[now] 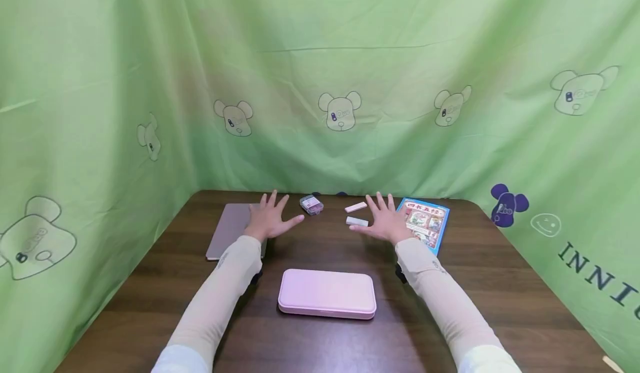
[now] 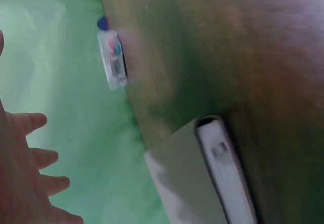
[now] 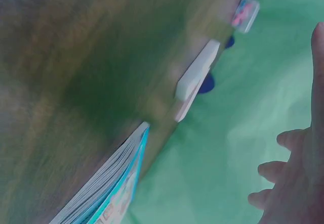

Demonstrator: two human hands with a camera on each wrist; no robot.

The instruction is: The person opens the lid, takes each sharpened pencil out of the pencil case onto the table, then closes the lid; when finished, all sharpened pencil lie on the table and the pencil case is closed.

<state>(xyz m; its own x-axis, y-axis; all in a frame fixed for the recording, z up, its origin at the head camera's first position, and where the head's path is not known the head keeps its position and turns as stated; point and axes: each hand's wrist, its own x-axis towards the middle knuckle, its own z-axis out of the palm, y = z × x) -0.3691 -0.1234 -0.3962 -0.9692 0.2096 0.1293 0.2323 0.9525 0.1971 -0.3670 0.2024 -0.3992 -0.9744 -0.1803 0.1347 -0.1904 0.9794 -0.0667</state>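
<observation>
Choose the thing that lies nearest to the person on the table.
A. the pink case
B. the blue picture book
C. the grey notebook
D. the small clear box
A. In the head view the pink case lies in front between the two forearms, while both open hands, left hand and right hand, are farther back among the other things.

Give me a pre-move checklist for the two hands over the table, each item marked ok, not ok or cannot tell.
1. Left hand empty, fingers spread: ok.
2. Right hand empty, fingers spread: ok.
3. Pink case lies flat, lid closed, nothing on it: ok.
4. The two erasers lie apart from each other by the right thumb: ok.
5. Small clear box stands free between the hands: ok.
6. Whether the hands rest on the table or hover above it: cannot tell.
</observation>
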